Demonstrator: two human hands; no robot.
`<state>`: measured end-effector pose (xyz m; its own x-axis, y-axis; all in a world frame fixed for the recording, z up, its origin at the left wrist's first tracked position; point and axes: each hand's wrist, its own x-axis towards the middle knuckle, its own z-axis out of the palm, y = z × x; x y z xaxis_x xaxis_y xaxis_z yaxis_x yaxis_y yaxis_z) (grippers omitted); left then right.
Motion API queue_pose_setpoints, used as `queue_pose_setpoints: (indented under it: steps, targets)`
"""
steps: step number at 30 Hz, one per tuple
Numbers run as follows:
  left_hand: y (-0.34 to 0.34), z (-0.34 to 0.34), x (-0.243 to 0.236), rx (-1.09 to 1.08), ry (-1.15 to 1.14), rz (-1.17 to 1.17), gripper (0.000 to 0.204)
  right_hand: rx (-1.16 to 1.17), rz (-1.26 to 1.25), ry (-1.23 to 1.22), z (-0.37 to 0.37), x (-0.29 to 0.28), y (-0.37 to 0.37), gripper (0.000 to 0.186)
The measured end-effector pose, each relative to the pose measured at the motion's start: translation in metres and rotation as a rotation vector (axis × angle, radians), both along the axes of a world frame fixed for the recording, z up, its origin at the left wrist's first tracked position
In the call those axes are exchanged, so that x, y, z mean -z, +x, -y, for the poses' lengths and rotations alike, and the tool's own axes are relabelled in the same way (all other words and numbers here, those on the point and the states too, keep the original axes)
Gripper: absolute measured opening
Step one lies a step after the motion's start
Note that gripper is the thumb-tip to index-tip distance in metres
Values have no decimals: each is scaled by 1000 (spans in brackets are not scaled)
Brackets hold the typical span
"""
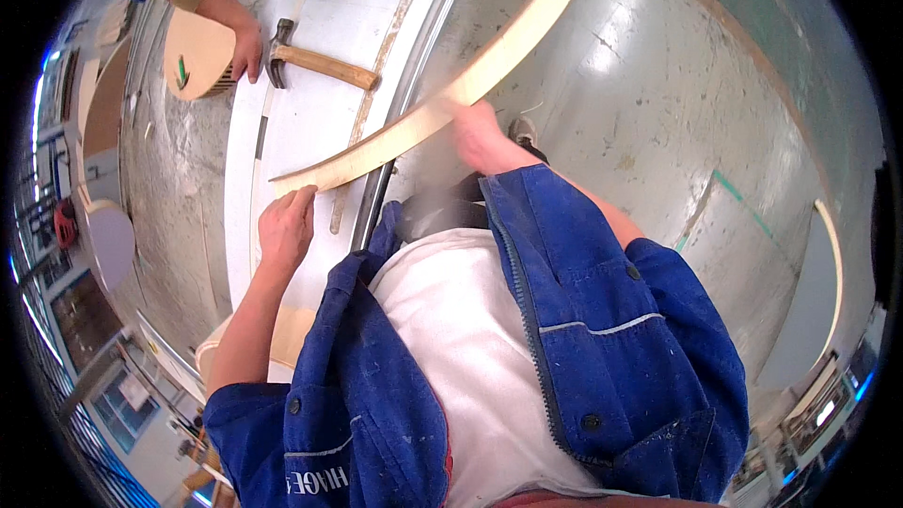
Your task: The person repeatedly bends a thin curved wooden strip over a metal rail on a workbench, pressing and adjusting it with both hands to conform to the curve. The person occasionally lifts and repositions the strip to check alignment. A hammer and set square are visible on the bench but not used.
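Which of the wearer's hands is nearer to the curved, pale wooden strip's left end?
Left: the left hand is at that end; the right hand is farther along the strip.

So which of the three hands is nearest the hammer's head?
The co-worker's hand, at upper left, just beside the head of the hammer. The wearer's left hand and right hand are farther off, both at the curved wooden strip.
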<state>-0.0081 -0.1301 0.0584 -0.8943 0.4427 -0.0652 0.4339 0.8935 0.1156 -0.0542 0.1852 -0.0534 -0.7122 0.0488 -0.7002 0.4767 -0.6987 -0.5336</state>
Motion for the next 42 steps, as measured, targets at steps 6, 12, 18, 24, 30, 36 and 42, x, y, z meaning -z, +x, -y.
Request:
queue_pose_setpoints:
  steps: [6,12,18,24,30,36,42]
  targets:
    - [10,-52,12,-350,55,-98,13,-100,170,12,0,-14,-7,45]
    - [25,-61,27,-452,-8,-232,18,-72,251,-23,13,-5,-10,45]
    - [32,-55,48,-451,-71,-278,29,-76,287,19,18,-4,-16,46]
    - [46,-56,38,-380,64,-186,18,-93,251,-12,11,19,-15,39]
    - [48,-48,74,-1202,830,-105,19,-591,83,90,-29,6,5,28]
    - [36,-77,117,-1565,1207,-280,32,-967,-774,1086,-112,-71,-56,21]
    - [13,-112,107,-1587,718,-407,31,-1537,-1563,1742,-227,-70,-207,43]
